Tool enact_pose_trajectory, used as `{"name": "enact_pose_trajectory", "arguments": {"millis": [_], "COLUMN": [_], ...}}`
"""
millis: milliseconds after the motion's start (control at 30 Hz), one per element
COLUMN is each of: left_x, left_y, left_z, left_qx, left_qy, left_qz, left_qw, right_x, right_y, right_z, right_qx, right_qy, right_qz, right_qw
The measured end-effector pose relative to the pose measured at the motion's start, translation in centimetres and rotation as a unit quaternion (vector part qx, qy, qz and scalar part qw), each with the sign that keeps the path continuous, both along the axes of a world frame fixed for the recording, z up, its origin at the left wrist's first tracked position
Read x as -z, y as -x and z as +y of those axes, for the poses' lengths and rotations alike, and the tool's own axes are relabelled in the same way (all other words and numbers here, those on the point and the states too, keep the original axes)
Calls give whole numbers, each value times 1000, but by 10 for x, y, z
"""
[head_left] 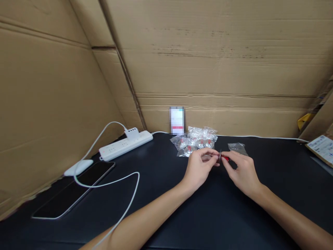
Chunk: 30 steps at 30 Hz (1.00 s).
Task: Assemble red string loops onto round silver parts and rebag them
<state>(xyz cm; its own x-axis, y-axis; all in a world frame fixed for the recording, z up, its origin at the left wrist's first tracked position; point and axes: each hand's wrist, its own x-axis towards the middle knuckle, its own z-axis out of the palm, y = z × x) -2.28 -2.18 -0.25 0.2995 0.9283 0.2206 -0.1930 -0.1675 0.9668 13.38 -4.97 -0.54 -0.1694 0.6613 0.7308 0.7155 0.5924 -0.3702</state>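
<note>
Above the black table, my left hand (pixel 201 165) pinches a small metal disc with a red part (pixel 220 157), seen edge-on. My right hand (pixel 241 168) faces it from the other side, thumb and forefinger closed on the red part. The fingers cover most of the piece, and its exact kind cannot be made out. Just beyond my left hand lies a pile of clear plastic bags (pixel 201 135), with round silvery pieces bearing red parts inside several of them. Behind my right hand is a flat clear plastic bag (pixel 238 147).
A lit phone (pixel 177 119) leans on the cardboard wall (pixel 208 69). To the left are a white power strip (pixel 127 144), a white device (pixel 78 167) and a dark tablet-like slab (pixel 75 191). A white cable (pixel 135 196) crosses my left forearm. A labelled packet (pixel 322 149) lies far right.
</note>
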Motion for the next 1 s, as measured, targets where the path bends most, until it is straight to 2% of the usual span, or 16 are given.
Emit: {"name": "enact_pose_trajectory", "arguments": {"millis": [100,300,433,533,700,800,900,1000], "left_x": [2,0,-4,-7,-10,-10,-10,-11], "left_y": [0,1,3,5,9,11,12,11], "left_z": [0,-2,-6,-9,-11,-11,-10,-9], "left_qx": [-4,-10,-20,-35,-67,-63,-63,-52], "left_qy": [-17,-36,-93,-158,-270,-305,-293,-237], "left_qz": [14,49,118,185,274,285,271,235], "left_qw": [1000,998,988,969,920,906,915,941], "right_x": [0,-1,-1,0,3,2,-1,-4], "right_y": [0,2,3,2,0,-1,0,2], "right_z": [0,-1,-2,0,6,8,7,6], "right_qx": [2,-12,-26,-46,-123,-144,-148,-161], "right_qy": [5,59,111,170,284,325,352,362], "right_qz": [8,-7,-5,34,173,228,268,306], "right_qw": [1000,998,993,984,935,907,884,866]}}
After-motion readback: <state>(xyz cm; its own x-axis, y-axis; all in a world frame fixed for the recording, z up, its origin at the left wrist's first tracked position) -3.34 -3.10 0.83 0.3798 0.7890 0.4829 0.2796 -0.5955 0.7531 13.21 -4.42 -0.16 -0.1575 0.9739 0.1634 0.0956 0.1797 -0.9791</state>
